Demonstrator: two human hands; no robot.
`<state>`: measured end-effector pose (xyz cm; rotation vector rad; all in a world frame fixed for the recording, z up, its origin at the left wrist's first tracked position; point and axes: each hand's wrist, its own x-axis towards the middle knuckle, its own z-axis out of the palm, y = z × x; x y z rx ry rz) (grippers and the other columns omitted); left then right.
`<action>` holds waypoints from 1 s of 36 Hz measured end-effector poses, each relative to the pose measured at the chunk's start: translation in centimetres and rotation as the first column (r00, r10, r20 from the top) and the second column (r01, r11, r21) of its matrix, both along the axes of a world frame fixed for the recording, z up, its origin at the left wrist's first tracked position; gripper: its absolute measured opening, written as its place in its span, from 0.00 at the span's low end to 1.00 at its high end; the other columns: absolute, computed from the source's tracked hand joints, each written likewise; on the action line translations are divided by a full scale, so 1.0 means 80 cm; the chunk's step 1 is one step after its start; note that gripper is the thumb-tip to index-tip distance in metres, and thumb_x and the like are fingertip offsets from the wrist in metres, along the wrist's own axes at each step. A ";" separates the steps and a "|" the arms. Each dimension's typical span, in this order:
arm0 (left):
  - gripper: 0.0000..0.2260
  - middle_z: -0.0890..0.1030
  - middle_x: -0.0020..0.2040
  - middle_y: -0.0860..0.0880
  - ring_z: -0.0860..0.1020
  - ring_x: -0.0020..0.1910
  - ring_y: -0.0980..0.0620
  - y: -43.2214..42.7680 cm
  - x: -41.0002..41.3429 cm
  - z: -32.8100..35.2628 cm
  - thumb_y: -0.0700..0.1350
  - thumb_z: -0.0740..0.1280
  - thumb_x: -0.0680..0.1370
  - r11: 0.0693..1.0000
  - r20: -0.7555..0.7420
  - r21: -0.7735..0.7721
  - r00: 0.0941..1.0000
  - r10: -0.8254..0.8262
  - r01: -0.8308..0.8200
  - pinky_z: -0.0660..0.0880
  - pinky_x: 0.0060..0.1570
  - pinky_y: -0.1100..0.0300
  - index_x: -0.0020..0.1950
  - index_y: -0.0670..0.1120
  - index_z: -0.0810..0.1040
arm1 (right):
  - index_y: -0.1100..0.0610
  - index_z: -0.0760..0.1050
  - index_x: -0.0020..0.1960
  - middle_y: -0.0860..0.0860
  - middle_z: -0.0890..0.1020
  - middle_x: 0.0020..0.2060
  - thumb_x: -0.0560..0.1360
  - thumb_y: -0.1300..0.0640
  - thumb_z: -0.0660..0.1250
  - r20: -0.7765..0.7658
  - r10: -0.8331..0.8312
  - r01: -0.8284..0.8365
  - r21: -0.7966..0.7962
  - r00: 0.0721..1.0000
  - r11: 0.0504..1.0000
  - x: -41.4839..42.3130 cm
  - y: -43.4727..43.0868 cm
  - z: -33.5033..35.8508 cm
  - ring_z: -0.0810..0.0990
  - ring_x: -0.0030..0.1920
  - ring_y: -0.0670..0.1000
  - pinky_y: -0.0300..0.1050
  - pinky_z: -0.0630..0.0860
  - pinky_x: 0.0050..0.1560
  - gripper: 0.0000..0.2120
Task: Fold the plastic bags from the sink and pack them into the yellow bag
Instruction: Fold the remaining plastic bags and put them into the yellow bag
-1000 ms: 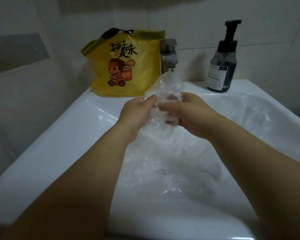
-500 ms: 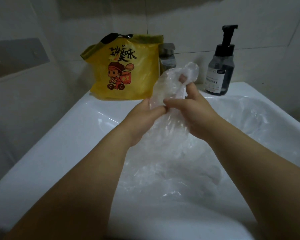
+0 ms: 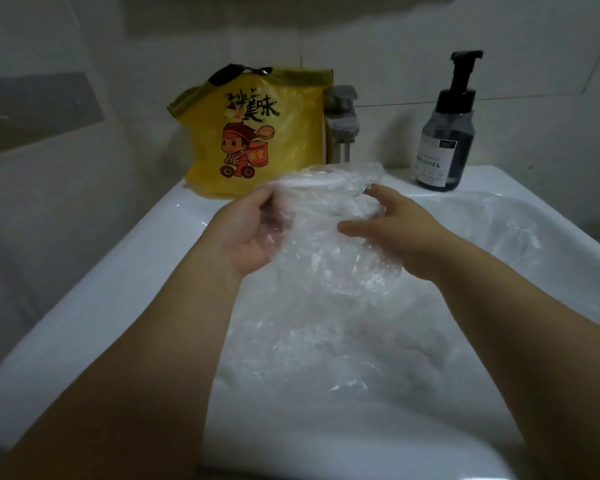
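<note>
From the head camera, both forearms reach forward over a white sink (image 3: 118,306), and the two hands meet on one clear plastic bag (image 3: 326,216) lifted above the basin.

The left hand (image 3: 245,237) is turned palm up at the bag's left edge. Its fingers curl round the plastic and show dimly through the film, so this hand is grasping the bag.

The right hand (image 3: 400,233) lies against the bag's right side, with its thumb (image 3: 350,229) stretched leftward across the near face and its forefinger (image 3: 381,194) raised by the crumpled top edge. Its other fingers are hidden behind the plastic, so I cannot tell whether it grips the bag or only rests on it.

The bag bulges upward between the two hands, and its lower part hangs down toward the basin. Below the hands and between the forearms, a heap of plastic bags (image 3: 326,341) fills the basin, spreading to the right under the right forearm.

Beyond the left hand, the yellow bag (image 3: 291,140) stands upright on the sink's back rim, its cartoon print facing the person. Just to its right, beyond the gap between the hands, stands a metal tap (image 3: 340,123). Beyond the right hand, a dark soap bottle (image 3: 442,147) with a black pump stands on the same rim.
</note>
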<state>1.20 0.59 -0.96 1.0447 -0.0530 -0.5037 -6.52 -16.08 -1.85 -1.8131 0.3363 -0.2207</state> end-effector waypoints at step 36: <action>0.29 0.76 0.36 0.48 0.75 0.41 0.46 0.000 0.004 -0.017 0.70 0.73 0.53 0.839 0.250 0.541 0.963 -0.097 -0.056 0.76 0.51 0.51 0.38 0.48 0.77 | 0.56 0.77 0.42 0.42 0.73 0.39 0.76 0.41 0.61 0.206 -0.115 0.084 0.153 0.972 0.985 -0.008 0.002 0.014 0.69 0.40 0.38 0.40 0.65 0.49 0.19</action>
